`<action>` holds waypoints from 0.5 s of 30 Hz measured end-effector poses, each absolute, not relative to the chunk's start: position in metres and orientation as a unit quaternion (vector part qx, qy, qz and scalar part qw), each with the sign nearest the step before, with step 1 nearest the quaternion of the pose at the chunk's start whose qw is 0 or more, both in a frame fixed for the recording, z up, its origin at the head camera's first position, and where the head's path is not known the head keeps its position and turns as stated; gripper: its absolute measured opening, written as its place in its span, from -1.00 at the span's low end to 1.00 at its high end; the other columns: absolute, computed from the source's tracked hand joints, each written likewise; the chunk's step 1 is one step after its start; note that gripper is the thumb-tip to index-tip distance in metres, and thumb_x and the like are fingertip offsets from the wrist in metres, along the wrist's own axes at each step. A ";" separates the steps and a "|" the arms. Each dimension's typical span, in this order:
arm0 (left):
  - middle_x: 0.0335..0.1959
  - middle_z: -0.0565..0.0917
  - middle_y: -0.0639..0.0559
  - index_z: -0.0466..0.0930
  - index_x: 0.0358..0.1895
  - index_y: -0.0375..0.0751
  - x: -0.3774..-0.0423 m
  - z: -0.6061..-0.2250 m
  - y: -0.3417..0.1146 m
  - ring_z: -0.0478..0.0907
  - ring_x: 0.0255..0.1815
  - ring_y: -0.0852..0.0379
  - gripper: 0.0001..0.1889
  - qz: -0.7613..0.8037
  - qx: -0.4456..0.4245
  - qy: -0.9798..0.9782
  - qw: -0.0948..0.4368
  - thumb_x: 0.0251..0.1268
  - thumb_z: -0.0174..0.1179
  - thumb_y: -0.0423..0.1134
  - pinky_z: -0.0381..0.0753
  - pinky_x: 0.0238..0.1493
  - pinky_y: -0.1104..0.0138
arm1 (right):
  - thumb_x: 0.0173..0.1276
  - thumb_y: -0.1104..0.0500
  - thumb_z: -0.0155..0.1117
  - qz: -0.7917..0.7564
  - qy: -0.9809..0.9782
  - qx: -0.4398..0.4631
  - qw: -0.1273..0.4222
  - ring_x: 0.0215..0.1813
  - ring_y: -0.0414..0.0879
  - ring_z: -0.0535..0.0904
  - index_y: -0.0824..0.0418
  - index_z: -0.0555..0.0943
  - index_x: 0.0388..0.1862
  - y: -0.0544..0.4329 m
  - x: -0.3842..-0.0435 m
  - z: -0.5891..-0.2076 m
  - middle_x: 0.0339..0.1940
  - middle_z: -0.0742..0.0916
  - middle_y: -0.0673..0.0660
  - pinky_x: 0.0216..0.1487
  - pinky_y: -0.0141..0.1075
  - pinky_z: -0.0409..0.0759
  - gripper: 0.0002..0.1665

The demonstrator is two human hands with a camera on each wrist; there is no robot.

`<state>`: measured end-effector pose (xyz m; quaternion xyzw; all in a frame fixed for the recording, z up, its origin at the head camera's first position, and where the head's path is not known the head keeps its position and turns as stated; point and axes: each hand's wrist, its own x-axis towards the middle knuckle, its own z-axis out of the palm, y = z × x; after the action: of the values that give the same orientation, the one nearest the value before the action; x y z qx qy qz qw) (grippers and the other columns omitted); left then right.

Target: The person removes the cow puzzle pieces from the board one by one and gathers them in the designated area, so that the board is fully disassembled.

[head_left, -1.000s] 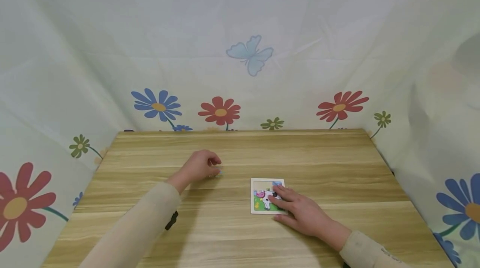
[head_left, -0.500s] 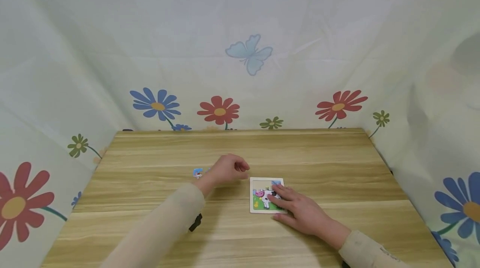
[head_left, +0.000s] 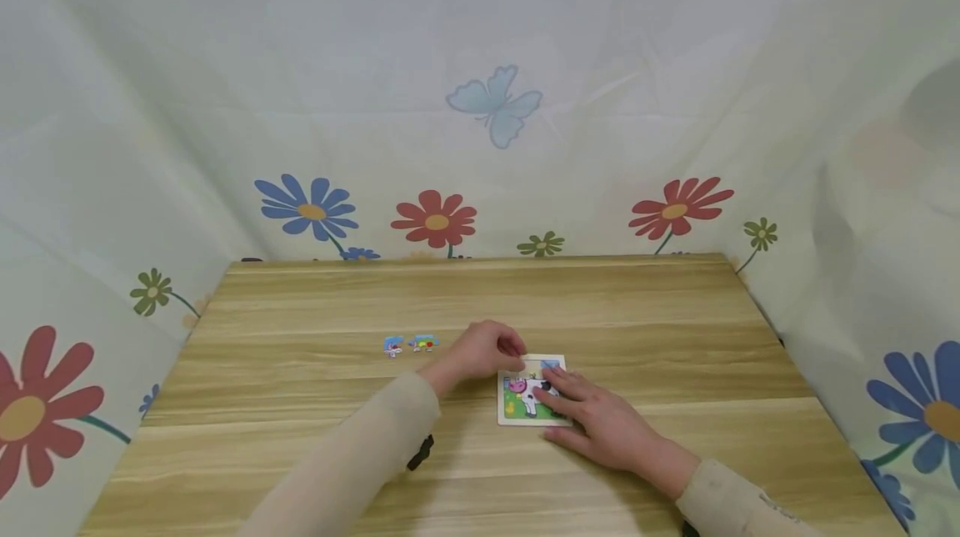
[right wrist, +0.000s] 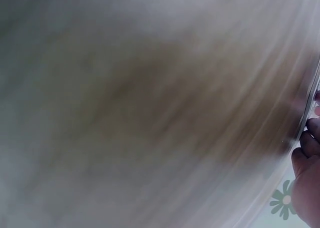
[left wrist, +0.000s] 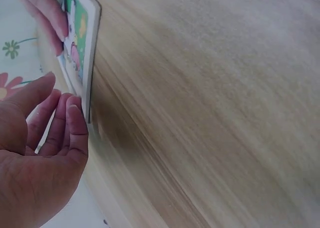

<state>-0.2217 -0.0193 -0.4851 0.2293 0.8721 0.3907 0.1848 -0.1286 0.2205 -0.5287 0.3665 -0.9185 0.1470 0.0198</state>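
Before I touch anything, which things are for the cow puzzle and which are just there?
For the puzzle:
- framed cow jigsaw
- blue-and-white loose piece
- multicoloured loose piece
- left hand
- right hand, resting on the jigsaw

Just there:
- flower-print cloth
- wood-grain table

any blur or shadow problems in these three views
Head view: even light, with a soft shadow on the table beside the left sleeve. Left wrist view: the puzzle board is fairly clear, a dark shadow beside it. Right wrist view: worst, the table heavily blurred, the right hand cut off at the edge.
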 end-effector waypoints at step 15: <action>-0.39 0.62 0.21 0.67 -0.20 -0.13 -0.221 -0.487 -0.017 0.54 -0.32 0.24 -0.82 0.378 0.225 0.878 0.188 0.14 0.35 -0.21 0.51 -0.16 0.35 | 0.37 -0.23 0.08 0.155 -0.908 0.387 0.039 0.43 0.04 0.19 -0.01 0.32 0.41 0.221 -0.122 -0.525 0.45 0.30 0.05 0.27 0.04 0.28 -0.31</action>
<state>-0.2213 -0.0166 -0.4872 0.2246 0.8782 0.3781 0.1882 -0.1223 0.2212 -0.5250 0.3866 -0.9083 0.1548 0.0394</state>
